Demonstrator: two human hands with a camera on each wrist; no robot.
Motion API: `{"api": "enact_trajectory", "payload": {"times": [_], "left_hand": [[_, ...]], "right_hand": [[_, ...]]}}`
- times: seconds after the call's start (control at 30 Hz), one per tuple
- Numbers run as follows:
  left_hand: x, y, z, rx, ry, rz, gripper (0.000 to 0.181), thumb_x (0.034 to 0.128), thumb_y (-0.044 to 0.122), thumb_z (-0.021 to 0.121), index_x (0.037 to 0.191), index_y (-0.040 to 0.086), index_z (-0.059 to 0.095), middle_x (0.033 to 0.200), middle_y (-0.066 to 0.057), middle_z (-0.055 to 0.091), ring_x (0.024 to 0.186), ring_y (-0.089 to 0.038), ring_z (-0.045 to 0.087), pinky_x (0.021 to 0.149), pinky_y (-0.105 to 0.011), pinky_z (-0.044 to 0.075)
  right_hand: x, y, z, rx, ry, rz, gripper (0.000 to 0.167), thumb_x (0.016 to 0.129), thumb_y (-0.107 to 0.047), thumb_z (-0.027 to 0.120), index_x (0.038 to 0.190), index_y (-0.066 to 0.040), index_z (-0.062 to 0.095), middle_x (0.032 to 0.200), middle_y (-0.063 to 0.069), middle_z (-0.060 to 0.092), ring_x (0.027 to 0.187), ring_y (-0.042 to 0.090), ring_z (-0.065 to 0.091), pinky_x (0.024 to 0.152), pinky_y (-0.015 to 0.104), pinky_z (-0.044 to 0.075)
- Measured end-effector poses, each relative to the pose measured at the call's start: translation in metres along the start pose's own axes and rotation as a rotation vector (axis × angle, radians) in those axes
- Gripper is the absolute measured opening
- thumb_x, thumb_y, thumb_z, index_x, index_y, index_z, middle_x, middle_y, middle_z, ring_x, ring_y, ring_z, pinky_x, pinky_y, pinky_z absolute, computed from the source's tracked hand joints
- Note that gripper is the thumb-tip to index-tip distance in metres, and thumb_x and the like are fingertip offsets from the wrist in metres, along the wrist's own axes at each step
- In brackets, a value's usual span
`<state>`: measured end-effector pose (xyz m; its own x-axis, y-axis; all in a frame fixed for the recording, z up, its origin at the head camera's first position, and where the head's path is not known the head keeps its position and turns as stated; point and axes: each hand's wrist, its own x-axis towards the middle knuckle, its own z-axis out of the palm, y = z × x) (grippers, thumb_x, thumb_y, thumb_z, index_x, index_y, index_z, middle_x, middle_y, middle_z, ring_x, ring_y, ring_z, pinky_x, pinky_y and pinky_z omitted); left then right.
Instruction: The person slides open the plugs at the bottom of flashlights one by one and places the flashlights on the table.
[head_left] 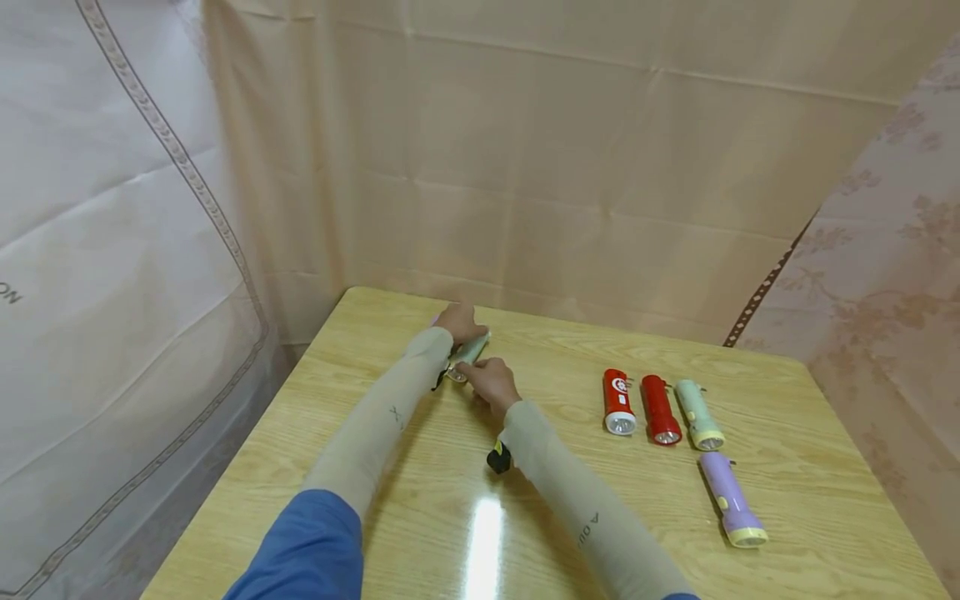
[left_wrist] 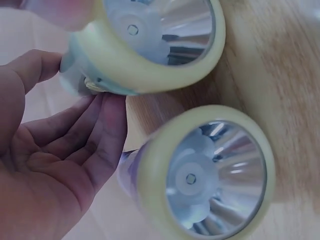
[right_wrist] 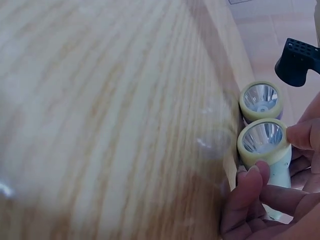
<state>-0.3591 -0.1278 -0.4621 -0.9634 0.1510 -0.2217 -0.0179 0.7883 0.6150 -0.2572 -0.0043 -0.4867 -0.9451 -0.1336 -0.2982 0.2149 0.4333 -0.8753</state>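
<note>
A pale green flashlight [head_left: 472, 348] with a cream head lies at the table's far left, between both hands. My left hand [head_left: 458, 323] holds its body from above; in the left wrist view the fingers of that hand [left_wrist: 55, 145] curl at the green body behind the cream rim [left_wrist: 150, 75]. My right hand [head_left: 491, 382] pinches the head end, and in the right wrist view its fingertips [right_wrist: 257, 172] are at the cream rim. Beside it is a purple flashlight with a cream head [left_wrist: 155, 175], mostly hidden by my left hand in the head view.
To the right on the wooden table [head_left: 420, 517] lie a red flashlight with a white rim [head_left: 617, 396], an all-red one [head_left: 657, 404], another green one [head_left: 693, 408] and another purple one [head_left: 725, 492]. Curtains [head_left: 525, 167] hang behind and at both sides.
</note>
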Motion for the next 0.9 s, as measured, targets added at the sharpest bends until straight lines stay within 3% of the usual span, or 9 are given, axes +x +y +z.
{"api": "enact_trajectory", "payload": {"times": [0.13,0.23,0.3,0.37,0.47,0.6,0.73,0.9], "left_hand": [[-0.002,-0.002,-0.001,-0.003,0.041,0.017,0.038,0.0981,0.029,0.069,0.113,-0.005,0.061,0.074,-0.009,0.057,0.054,-0.018,0.054,0.048,-0.029,0.047],[-0.001,-0.006,0.000,-0.057,0.084,0.020,0.054,0.0977,0.028,0.069,0.136,-0.005,0.053,0.082,-0.010,0.060,0.060,-0.020,0.056,0.054,-0.030,0.049],[-0.001,-0.008,0.000,-0.108,0.110,0.025,0.059,0.0974,0.028,0.069,0.143,-0.004,0.049,0.088,-0.011,0.063,0.065,-0.021,0.059,0.058,-0.031,0.052],[0.000,-0.009,-0.001,-0.135,0.137,0.036,0.055,0.0968,0.027,0.069,0.139,-0.005,0.053,0.089,-0.012,0.065,0.067,-0.022,0.060,0.059,-0.032,0.053],[0.000,-0.008,-0.001,-0.165,0.145,0.029,0.037,0.0966,0.026,0.069,0.115,-0.006,0.066,0.082,-0.012,0.066,0.065,-0.022,0.062,0.059,-0.032,0.055],[-0.001,-0.006,-0.003,-0.186,0.116,-0.008,0.033,0.0981,0.027,0.067,0.088,-0.003,0.072,0.072,-0.012,0.067,0.060,-0.022,0.062,0.058,-0.034,0.057],[-0.002,-0.005,-0.004,-0.210,0.091,-0.026,0.034,0.0995,0.027,0.066,0.094,-0.005,0.074,0.086,-0.016,0.072,0.068,-0.024,0.067,0.063,-0.036,0.060],[-0.002,-0.005,-0.006,-0.215,0.072,-0.035,0.036,0.1001,0.028,0.066,0.104,-0.007,0.073,0.097,-0.018,0.072,0.073,-0.023,0.068,0.064,-0.032,0.059]], "right_hand": [[-0.001,0.002,0.002,0.016,0.009,-0.009,0.033,0.097,-0.035,0.069,0.104,-0.004,0.076,0.065,0.006,0.060,0.049,0.015,0.049,0.044,0.027,0.042],[-0.003,0.003,0.002,0.070,0.011,-0.016,0.040,0.098,-0.038,0.069,0.119,-0.004,0.070,0.076,0.009,0.066,0.053,0.015,0.054,0.046,0.027,0.046],[-0.005,0.003,0.002,0.120,0.012,-0.022,0.046,0.099,-0.041,0.068,0.126,-0.003,0.064,0.085,0.013,0.069,0.054,0.015,0.057,0.048,0.027,0.049],[-0.006,0.003,0.001,0.176,0.012,-0.026,0.050,0.100,-0.043,0.066,0.129,-0.003,0.059,0.094,0.015,0.070,0.055,0.016,0.060,0.049,0.028,0.052],[-0.007,0.005,-0.001,0.241,0.011,-0.034,0.049,0.101,-0.043,0.065,0.129,-0.002,0.059,0.100,0.017,0.070,0.055,0.016,0.061,0.049,0.030,0.055],[-0.006,0.008,-0.005,0.311,0.012,-0.030,0.047,0.100,-0.037,0.069,0.126,0.000,0.061,0.092,0.015,0.069,0.054,0.014,0.059,0.048,0.028,0.054],[-0.003,0.009,-0.008,0.359,0.012,-0.022,0.043,0.097,-0.032,0.073,0.121,0.002,0.062,0.075,0.008,0.063,0.051,0.011,0.051,0.046,0.024,0.047],[-0.001,0.011,-0.010,0.361,0.006,-0.013,0.043,0.097,-0.031,0.073,0.123,0.001,0.062,0.079,0.007,0.063,0.049,0.009,0.047,0.046,0.024,0.042]]}}
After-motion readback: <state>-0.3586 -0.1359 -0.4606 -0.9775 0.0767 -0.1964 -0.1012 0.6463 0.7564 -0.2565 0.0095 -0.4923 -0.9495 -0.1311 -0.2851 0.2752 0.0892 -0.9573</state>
